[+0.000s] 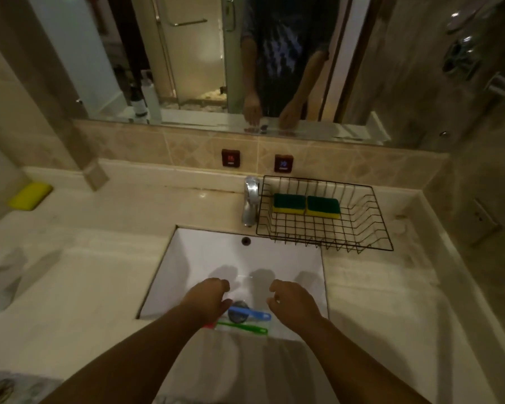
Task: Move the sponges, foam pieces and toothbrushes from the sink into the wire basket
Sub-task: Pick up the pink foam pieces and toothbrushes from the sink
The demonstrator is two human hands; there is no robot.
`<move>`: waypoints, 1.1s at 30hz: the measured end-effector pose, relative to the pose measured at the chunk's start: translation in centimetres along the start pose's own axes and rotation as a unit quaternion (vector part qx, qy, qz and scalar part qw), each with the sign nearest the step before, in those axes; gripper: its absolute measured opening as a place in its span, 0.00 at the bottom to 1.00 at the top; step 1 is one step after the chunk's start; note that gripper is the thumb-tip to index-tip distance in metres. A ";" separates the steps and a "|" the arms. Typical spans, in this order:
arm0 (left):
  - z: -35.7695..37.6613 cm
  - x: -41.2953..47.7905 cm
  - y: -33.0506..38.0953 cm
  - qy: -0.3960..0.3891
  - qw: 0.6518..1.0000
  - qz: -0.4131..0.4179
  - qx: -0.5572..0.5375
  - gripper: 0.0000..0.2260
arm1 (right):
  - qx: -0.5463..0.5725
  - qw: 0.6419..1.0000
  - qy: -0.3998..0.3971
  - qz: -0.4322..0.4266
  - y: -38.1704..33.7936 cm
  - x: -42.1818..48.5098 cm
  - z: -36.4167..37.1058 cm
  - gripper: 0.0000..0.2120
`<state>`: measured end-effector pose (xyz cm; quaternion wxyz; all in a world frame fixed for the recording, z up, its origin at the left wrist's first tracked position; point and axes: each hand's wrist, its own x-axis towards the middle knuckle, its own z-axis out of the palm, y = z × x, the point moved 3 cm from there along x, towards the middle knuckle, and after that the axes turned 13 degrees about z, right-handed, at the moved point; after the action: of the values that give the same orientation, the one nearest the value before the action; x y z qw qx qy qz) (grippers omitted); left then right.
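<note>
Both hands (209, 298) loosely curled, seemingly empty

A chrome faucet (250, 204) stands behind the basin, a yellow soap bar (30, 196) far left below the mirror (187, 68).

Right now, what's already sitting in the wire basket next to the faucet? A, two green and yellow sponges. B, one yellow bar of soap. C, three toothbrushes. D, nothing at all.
A: two green-topped yellow sponges lie side by side in the wire basket, while the blue toothbrush and green toothbrush are still down in the sink.
</note>
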<state>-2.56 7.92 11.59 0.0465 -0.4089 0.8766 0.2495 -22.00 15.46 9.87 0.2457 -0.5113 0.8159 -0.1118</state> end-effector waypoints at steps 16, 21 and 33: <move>7.6 4.2 -5.4 -0.093 0.992 -0.011 -0.083 0.15 | -0.021 0.994 -0.102 0.032 1.3 5.1 9.8 0.12; 10.3 6.1 -7.2 -0.162 0.985 0.032 -0.056 0.17 | -0.057 0.993 -0.097 0.041 1.3 7.4 12.2 0.14; 11.8 7.4 -7.0 -0.169 0.980 0.089 0.063 0.14 | -0.083 0.988 -0.121 0.046 1.7 9.6 15.6 0.09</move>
<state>-3.69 4.60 -3.59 0.1973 -0.2773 0.9029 0.2625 -18.65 8.77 -6.96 0.3046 -0.5018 0.8090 0.0303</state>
